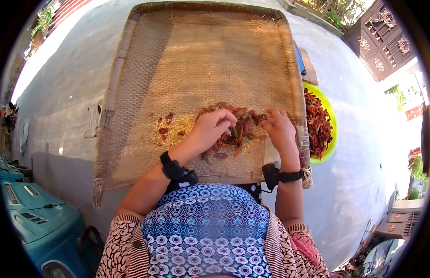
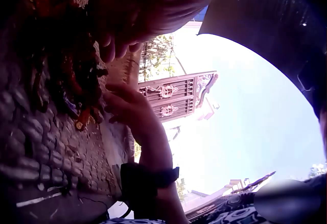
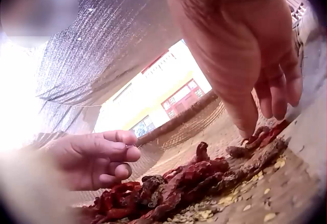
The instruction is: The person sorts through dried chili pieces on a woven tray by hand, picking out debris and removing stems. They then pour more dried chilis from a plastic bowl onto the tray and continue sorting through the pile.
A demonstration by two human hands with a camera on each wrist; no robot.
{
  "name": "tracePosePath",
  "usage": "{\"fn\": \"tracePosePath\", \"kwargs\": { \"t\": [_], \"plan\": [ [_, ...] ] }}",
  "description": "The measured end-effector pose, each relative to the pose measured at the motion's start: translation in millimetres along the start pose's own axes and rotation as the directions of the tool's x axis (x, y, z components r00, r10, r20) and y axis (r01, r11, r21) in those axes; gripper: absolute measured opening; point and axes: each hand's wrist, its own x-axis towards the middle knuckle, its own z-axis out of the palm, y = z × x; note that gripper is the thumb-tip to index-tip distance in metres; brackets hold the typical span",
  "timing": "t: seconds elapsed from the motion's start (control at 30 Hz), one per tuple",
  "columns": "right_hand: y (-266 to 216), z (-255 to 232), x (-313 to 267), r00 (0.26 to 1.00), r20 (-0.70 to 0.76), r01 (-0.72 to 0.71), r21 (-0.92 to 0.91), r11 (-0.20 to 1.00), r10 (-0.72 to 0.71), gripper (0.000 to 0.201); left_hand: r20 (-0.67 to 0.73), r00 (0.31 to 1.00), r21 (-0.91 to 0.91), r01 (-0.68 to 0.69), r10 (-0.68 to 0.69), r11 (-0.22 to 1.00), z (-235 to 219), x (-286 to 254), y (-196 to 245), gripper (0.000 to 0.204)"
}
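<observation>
Dried red chili peppers lie in a loose pile on a large woven bamboo tray. Over the pile's left side hovers my left hand, its fingers loosely bent, and nothing shows between them in the right wrist view. My right hand is at the pile's right end, thumb and fingers apart in the head view. From the right wrist, its thumb tip reaches down to a wrinkled chili, while the fingers hang loosely beside it. Pale seeds lie scattered under the peppers.
More yellow seeds with red chili bits are spread left of the pile. Beside the tray's right edge, a yellow-green basin holds many dried chilies. A blue object lies behind it. A teal machine stands at lower left.
</observation>
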Motion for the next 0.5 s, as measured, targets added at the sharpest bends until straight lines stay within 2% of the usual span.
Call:
{"fn": "tracePosePath", "kwargs": {
  "t": [0.03,0.1,0.2,0.3,0.4,0.5],
  "plan": [
    [-4.5,1.0,1.3,0.999,0.037,0.015,-0.031,0.999,-0.013,0.029,0.052,0.996,-0.088,0.077,-0.073,0.993,-0.3,0.1,1.2,0.014],
    [-9.2,5.1,2.4,0.996,0.085,0.023,-0.066,0.998,-0.018,0.027,0.076,0.994,-0.222,0.089,-0.074,0.971,-1.1,0.8,-7.8,0.013],
    [-9.6,5.9,4.2,0.985,0.170,-0.007,0.090,0.996,-0.008,0.021,0.072,0.996,-0.367,0.067,-0.044,0.928,-4.9,-2.2,-19.2,0.014],
    [-9.8,6.3,5.1,0.997,0.053,0.039,0.160,0.986,-0.048,0.016,0.074,0.997,-0.451,0.033,0.001,0.892,-12.1,-4.6,-21.1,0.015],
    [-22.1,-0.4,1.1,0.999,-0.022,0.039,0.343,0.939,-0.033,0.014,0.104,0.994,-0.477,0.036,0.015,0.878,-16.2,-11.6,-18.0,0.016],
    [-35.0,-13.6,-5.0,0.995,-0.101,0.048,0.372,0.927,-0.011,0.014,0.173,0.985,-0.478,0.070,0.015,0.875,-16.9,-15.9,-17.9,0.017]
  ]
}}
